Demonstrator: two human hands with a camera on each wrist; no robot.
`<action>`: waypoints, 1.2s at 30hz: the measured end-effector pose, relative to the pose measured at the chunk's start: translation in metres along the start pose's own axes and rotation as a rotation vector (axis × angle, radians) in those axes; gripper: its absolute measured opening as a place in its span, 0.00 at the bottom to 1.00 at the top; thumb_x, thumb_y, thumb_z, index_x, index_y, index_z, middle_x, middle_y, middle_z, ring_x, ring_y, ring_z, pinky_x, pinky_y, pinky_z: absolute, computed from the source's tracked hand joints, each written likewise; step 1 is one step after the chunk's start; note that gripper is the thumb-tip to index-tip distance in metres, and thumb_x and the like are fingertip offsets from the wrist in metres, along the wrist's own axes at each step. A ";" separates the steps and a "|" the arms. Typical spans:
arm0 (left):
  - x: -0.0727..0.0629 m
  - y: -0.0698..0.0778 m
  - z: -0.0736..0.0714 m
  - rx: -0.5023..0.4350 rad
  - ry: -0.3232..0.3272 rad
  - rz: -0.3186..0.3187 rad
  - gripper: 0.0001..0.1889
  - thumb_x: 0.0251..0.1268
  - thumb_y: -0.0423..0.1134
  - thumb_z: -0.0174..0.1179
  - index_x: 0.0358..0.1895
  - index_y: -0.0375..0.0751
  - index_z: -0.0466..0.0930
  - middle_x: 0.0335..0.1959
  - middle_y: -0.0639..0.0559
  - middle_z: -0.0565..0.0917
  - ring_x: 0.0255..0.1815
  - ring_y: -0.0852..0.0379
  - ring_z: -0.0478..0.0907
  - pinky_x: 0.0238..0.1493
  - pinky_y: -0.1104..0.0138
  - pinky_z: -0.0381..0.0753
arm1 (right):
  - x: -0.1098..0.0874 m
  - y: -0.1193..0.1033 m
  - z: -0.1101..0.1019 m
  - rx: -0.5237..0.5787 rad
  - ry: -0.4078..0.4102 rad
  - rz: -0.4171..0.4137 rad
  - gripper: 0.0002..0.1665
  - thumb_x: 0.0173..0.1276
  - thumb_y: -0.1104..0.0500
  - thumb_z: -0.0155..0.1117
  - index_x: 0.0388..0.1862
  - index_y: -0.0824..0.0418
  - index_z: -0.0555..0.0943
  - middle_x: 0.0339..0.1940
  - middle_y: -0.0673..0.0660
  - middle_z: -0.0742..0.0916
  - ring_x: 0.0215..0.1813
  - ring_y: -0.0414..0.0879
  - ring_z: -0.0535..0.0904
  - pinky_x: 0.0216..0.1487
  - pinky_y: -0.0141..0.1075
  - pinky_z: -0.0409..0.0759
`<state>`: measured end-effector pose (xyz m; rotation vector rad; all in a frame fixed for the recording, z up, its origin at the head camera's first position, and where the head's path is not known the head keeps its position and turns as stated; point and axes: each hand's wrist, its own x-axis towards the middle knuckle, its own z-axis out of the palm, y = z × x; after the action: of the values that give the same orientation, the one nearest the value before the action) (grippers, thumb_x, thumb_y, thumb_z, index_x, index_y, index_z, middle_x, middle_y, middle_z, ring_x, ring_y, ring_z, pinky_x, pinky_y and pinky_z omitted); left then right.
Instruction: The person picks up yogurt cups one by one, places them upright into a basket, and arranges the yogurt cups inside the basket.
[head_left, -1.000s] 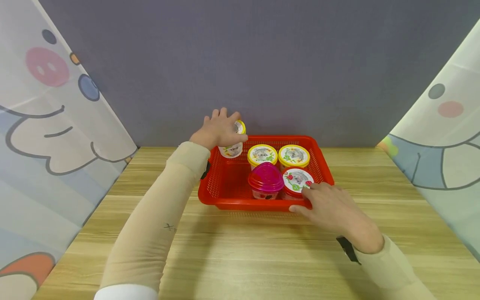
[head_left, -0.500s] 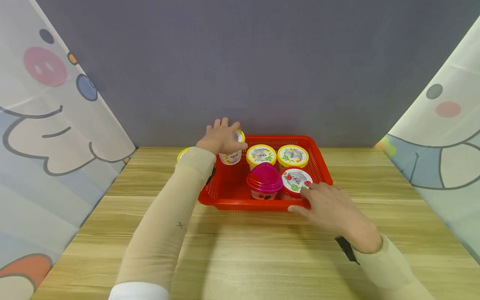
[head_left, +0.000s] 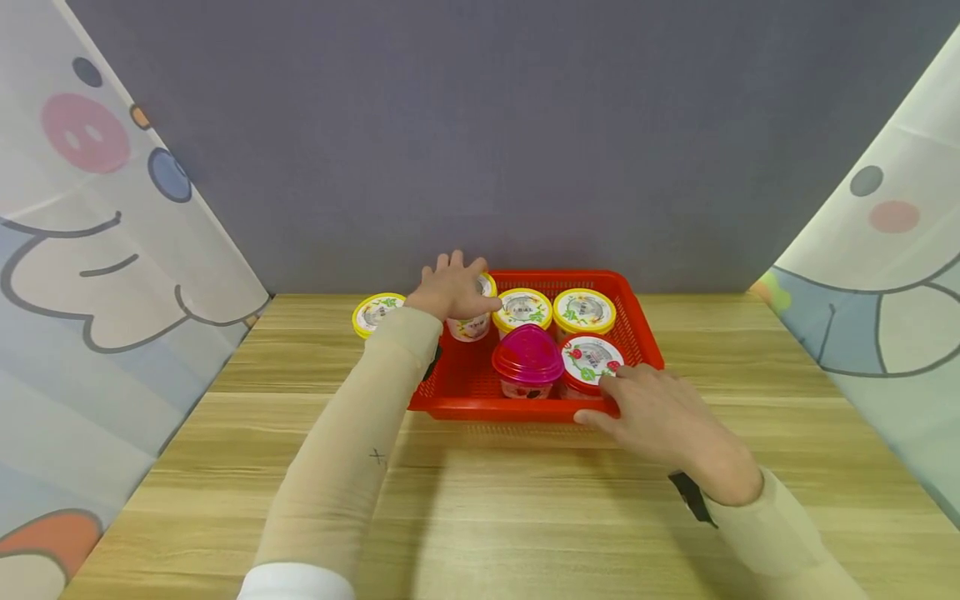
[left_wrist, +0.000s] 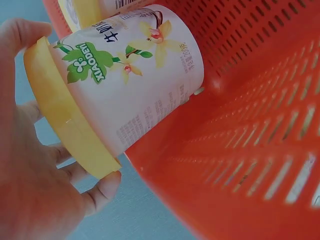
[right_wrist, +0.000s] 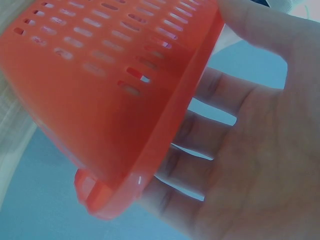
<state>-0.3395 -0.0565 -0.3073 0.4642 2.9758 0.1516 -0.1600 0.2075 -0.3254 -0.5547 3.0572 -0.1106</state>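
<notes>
My left hand grips a white tub with a yellow lid by its lid, over the left rear part of the red plastic basket. Yellow flowers and a green leaf are printed on the tub's side in the left wrist view. Its base is down inside the basket, close to the wall. At the basket's front right corner, my right hand holds the rim, fingers over it and thumb in front. The right wrist view has the fingers on the far side of the rim.
Inside the basket stand two more yellow-lidded tubs, a red-lidded tub and a tub with a domed magenta lid. Another yellow-lidded tub stands on the wooden table left of the basket. A grey partition rises behind.
My left hand has lowered the yellow-lidded tub into the basket and shifted slightly right. The tub on the table has come into sight from behind my arm. My right hand stays put.
</notes>
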 end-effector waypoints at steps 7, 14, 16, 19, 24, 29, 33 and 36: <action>0.000 -0.002 0.004 0.001 -0.005 -0.010 0.42 0.65 0.66 0.54 0.79 0.55 0.57 0.76 0.38 0.56 0.72 0.38 0.54 0.71 0.40 0.56 | 0.001 -0.001 0.000 -0.006 -0.007 0.006 0.34 0.66 0.32 0.65 0.51 0.60 0.84 0.48 0.61 0.86 0.48 0.59 0.81 0.41 0.59 0.80; 0.001 -0.009 0.010 0.020 -0.032 -0.003 0.43 0.64 0.66 0.55 0.80 0.54 0.56 0.75 0.38 0.57 0.72 0.37 0.54 0.70 0.40 0.58 | 0.001 -0.002 0.000 -0.006 -0.010 0.012 0.35 0.66 0.32 0.65 0.52 0.61 0.84 0.50 0.61 0.86 0.49 0.60 0.81 0.43 0.60 0.80; 0.001 -0.010 0.011 0.025 -0.040 0.008 0.43 0.64 0.65 0.56 0.79 0.53 0.56 0.73 0.38 0.58 0.71 0.38 0.56 0.69 0.40 0.59 | 0.001 -0.002 0.000 -0.006 -0.010 0.008 0.34 0.66 0.32 0.65 0.51 0.60 0.85 0.48 0.61 0.86 0.48 0.59 0.81 0.42 0.59 0.80; 0.002 -0.011 0.012 0.037 -0.047 0.022 0.41 0.63 0.64 0.57 0.77 0.53 0.60 0.69 0.39 0.62 0.67 0.39 0.59 0.66 0.41 0.62 | 0.002 -0.002 -0.001 -0.009 -0.008 0.002 0.33 0.65 0.33 0.66 0.50 0.60 0.85 0.47 0.60 0.86 0.45 0.57 0.81 0.40 0.56 0.81; 0.003 -0.009 0.013 0.047 -0.067 0.021 0.41 0.62 0.64 0.59 0.77 0.53 0.61 0.70 0.39 0.62 0.69 0.39 0.58 0.68 0.41 0.62 | 0.002 -0.002 -0.002 -0.010 -0.009 0.002 0.33 0.65 0.33 0.66 0.51 0.60 0.85 0.47 0.60 0.86 0.46 0.58 0.81 0.40 0.56 0.81; 0.003 -0.007 0.016 0.027 -0.105 0.004 0.45 0.64 0.65 0.58 0.80 0.52 0.55 0.77 0.36 0.55 0.75 0.36 0.53 0.72 0.40 0.57 | 0.002 -0.002 -0.001 -0.010 -0.006 -0.003 0.33 0.65 0.33 0.66 0.50 0.60 0.85 0.46 0.59 0.86 0.45 0.57 0.81 0.39 0.55 0.81; 0.003 -0.006 0.017 0.021 -0.108 0.000 0.44 0.64 0.64 0.59 0.80 0.52 0.57 0.76 0.36 0.57 0.74 0.37 0.55 0.72 0.41 0.58 | 0.002 -0.002 -0.001 -0.009 -0.002 -0.006 0.33 0.65 0.33 0.66 0.49 0.60 0.85 0.45 0.59 0.86 0.44 0.56 0.81 0.37 0.53 0.81; 0.003 -0.006 0.018 0.024 -0.115 0.002 0.42 0.65 0.64 0.58 0.79 0.53 0.57 0.74 0.37 0.59 0.73 0.37 0.56 0.71 0.41 0.60 | 0.002 -0.002 -0.001 -0.009 -0.005 -0.004 0.33 0.65 0.33 0.66 0.50 0.60 0.85 0.45 0.59 0.86 0.44 0.56 0.81 0.38 0.54 0.81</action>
<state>-0.3415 -0.0596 -0.3257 0.4617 2.8673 0.0868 -0.1610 0.2054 -0.3247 -0.5605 3.0532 -0.0950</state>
